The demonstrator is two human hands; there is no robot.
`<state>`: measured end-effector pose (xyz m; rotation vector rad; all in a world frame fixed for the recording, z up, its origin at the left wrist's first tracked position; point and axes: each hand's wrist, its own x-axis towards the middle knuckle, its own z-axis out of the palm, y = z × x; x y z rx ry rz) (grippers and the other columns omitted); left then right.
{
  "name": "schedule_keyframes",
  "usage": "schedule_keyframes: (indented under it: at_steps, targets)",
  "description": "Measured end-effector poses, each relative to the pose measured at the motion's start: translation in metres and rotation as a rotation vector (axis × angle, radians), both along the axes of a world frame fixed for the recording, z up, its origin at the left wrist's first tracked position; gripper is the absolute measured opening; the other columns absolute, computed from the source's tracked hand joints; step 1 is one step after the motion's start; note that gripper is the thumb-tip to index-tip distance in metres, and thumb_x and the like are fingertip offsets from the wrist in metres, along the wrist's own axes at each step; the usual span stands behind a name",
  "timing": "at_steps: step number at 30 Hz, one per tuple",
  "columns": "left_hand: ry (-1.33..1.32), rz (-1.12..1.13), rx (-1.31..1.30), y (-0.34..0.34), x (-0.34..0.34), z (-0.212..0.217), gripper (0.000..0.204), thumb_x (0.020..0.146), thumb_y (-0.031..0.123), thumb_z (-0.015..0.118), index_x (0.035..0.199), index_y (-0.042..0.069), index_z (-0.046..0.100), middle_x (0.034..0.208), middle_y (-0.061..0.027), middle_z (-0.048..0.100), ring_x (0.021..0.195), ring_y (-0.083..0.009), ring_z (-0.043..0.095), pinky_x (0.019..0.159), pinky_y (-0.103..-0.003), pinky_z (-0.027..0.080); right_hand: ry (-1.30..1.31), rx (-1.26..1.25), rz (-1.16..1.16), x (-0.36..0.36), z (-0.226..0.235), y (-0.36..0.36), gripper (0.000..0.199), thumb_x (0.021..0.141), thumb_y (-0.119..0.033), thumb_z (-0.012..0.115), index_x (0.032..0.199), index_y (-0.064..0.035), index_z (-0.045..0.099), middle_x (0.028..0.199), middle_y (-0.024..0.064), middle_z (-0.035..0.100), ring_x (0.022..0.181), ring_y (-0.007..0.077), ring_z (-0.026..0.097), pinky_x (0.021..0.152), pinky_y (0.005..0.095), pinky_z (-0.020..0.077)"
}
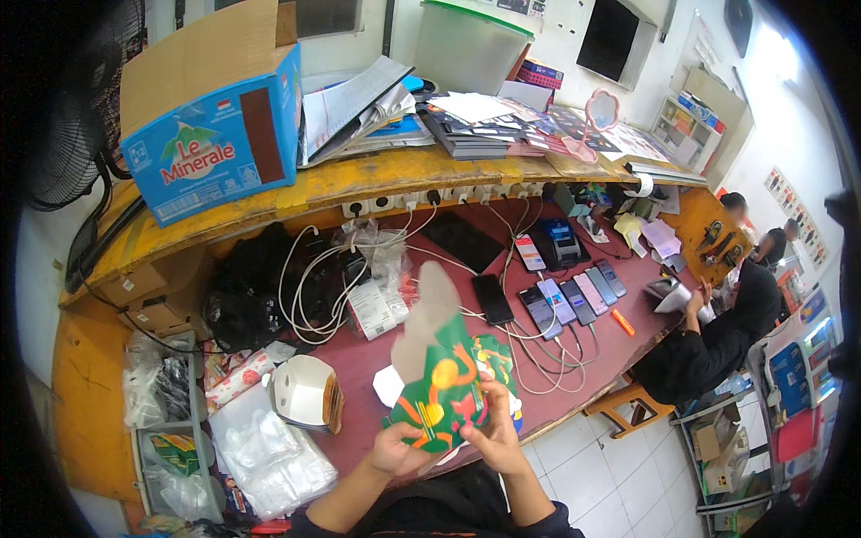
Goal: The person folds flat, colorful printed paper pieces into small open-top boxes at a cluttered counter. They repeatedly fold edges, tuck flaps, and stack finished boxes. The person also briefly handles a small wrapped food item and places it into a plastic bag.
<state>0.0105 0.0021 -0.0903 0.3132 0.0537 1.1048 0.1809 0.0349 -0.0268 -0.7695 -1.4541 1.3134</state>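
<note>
In front of my body, both hands hold a green patterned paper piece (441,390) with yellow, orange and red shapes; it looks like a folded carton. A plain pale flap rises blurred from its top. My left hand (401,451) grips its lower left corner, fingers partly hidden behind it. My right hand (496,432) closes on its right side, thumb at the front. Behind it, more of the same pattern shows near the table edge. Left of my hands stands a nested stack of white-lined paper food trays (305,394). Several phones (563,301) lie farther right.
White charging cables (314,300) loop over the reddish table (381,345). Clear plastic bags (273,457) lie at the near left. A raised wooden shelf (359,179) carries a blue cardboard box (215,134) and papers. At right, a person in black (717,336) sits by the table.
</note>
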Motion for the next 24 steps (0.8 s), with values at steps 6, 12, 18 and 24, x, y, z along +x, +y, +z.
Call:
schedule_keyframes:
  at_steps: [6, 12, 18, 24]
  targets:
    - [-0.063, -0.229, 0.027, 0.0, -0.013, 0.023, 0.054, 0.079, 0.006, 0.045, 0.132, -0.004, 0.038, 0.135, -0.0161, 0.044, 0.125, -0.0282, 0.042, 0.109, -0.042, 0.027, -0.081, -0.021, 0.08, 0.008, 0.01, 0.004, 0.106, 0.068, -0.019, 0.082, 0.145, -0.0071, 0.009, 0.137, 0.015, 0.032, 0.122, 0.0254, 0.04, 0.098, 0.0394, 0.0394]
    - [0.567, -0.203, -0.085, -0.014, -0.03, 0.016, 0.041, 0.082, 0.003, 0.05, 0.122, -0.004, 0.049, 0.116, -0.0132, 0.06, 0.107, -0.0224, 0.057, 0.095, -0.037, 0.044, -0.405, 0.302, -0.005, 0.02, 0.014, 0.026, 0.073, 0.077, -0.03, 0.071, 0.138, -0.0045, 0.04, 0.146, 0.0181, 0.031, 0.132, 0.0296, 0.035, 0.101, 0.0385, 0.0362]
    - [1.129, -0.032, 0.228, -0.011, -0.045, -0.011, 0.037, 0.083, 0.006, 0.052, 0.118, -0.005, 0.052, 0.114, -0.0129, 0.061, 0.1, -0.0229, 0.062, 0.089, -0.034, 0.048, 0.196, -0.228, 0.041, -0.005, -0.003, 0.006, 0.031, 0.087, -0.011, 0.062, 0.116, 0.0001, 0.061, 0.102, 0.0167, 0.066, 0.093, 0.0196, 0.063, 0.085, 0.0265, 0.0471]
    - [0.563, -0.106, -0.275, -0.008, -0.039, 0.025, 0.046, 0.082, 0.01, 0.042, 0.125, -0.006, 0.044, 0.117, -0.0214, 0.057, 0.103, -0.0314, 0.061, 0.09, -0.042, 0.05, -0.382, 0.71, -0.063, 0.01, 0.009, 0.016, 0.032, 0.064, 0.006, 0.066, 0.09, -0.0126, 0.073, 0.08, 0.0038, 0.061, 0.069, 0.0138, 0.057, 0.057, 0.0243, 0.0478]
